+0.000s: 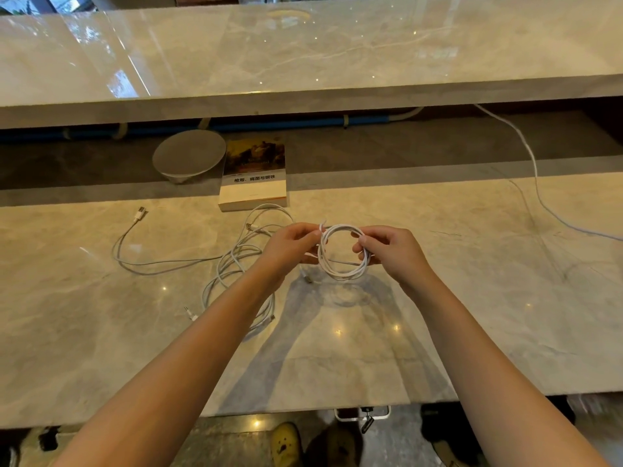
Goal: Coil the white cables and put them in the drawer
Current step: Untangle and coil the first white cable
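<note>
A white cable wound into a round coil [340, 274] hangs just above the marble table, held between both hands. My left hand [290, 246] pinches its left side near a loose end that sticks up. My right hand [387, 251] grips the coil's right side with curled fingers. Left of the hands, a tangle of loose white cables [236, 264] lies on the table, with one strand [135, 254] running out to a USB plug at the far left. No drawer is visible.
A book [253, 183] lies at the back of the marble table [101, 332], beside a round grey disc-shaped object [188, 156]. Another white cable [532, 163] trails down at the right from under a raised marble counter [303, 45]. Shoes show below the table's front edge.
</note>
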`<state>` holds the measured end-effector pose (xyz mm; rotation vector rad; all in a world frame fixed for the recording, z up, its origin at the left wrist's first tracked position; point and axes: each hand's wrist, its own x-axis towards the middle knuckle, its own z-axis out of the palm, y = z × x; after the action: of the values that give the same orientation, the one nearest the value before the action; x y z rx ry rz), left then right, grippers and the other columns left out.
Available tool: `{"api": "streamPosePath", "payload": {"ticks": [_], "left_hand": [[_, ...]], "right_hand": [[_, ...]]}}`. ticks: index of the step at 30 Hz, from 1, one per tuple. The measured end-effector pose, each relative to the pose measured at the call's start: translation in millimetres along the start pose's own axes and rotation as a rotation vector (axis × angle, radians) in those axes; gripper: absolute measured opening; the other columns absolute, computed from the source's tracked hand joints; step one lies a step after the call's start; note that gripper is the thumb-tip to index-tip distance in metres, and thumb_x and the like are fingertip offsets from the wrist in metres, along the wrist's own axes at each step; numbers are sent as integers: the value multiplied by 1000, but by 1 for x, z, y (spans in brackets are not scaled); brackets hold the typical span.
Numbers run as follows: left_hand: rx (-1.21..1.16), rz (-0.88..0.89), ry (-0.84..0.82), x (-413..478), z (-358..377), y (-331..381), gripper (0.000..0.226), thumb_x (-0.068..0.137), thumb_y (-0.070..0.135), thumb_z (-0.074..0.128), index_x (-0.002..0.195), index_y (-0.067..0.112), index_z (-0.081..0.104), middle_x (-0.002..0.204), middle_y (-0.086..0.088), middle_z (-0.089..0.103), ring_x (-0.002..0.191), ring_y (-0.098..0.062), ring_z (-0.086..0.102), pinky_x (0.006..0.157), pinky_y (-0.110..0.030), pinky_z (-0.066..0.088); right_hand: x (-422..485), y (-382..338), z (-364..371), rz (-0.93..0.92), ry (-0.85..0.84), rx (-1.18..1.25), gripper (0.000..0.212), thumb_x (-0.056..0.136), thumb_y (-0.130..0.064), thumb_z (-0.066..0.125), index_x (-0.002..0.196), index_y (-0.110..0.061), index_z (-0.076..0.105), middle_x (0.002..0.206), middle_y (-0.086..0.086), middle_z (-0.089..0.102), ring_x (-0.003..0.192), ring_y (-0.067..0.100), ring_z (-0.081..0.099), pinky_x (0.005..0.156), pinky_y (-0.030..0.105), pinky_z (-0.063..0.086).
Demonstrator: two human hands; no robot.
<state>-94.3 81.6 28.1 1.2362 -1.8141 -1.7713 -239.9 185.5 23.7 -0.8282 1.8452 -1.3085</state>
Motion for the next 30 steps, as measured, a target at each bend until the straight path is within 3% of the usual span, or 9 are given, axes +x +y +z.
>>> {"api": "streamPosePath", "payload": {"ticks": [5,11,18,22,26,30], "left_hand": [[6,62,2,-2,-2,8,12,92,14,57,99,19,64,92,1,71,87,-13,67,73,-22,54],[-8,49,40,-3,-1,14,17,94,9,47,106,11,59,86,-6,69,71,-14,66,61,-22,56],[71,84,143,0,1,13,20,97,23,48,104,10,61,86,0,68,78,-17,67,67,-27,57],[206,132,105,0,4,9,19,86,25,65,102,16,61,91,-3,66,79,-17,67,63,-23,57],[273,74,85,3,13,7,20,85,10,64,104,15,58,95,-10,65,78,-19,67,61,-21,57],[349,67,-33,1,25,4,21,84,15,66,104,13,59,91,-7,66,75,-16,66,64,-26,58]], "right_hand": [[1,-7,1,-17,-16,-4,18,90,-5,54,91,-14,70,70,4,67,61,13,57,58,20,50],[-2,-15,4,-73,-30,-33,18,91,-7,54,94,-11,71,71,5,67,61,12,58,60,21,51],[-3,-18,7,-75,-6,-20,18,92,-8,53,93,-13,70,74,5,68,63,13,59,59,19,51],[-3,-15,3,-38,-23,-1,18,92,-9,53,96,-12,70,74,5,68,62,11,59,57,18,51],[-4,-8,-5,-19,-4,-42,18,92,-8,53,98,-8,70,74,5,67,64,14,59,60,22,52],[-12,9,-20,6,20,-109,16,91,-6,53,94,-6,69,77,6,66,66,15,60,64,26,54]]}}
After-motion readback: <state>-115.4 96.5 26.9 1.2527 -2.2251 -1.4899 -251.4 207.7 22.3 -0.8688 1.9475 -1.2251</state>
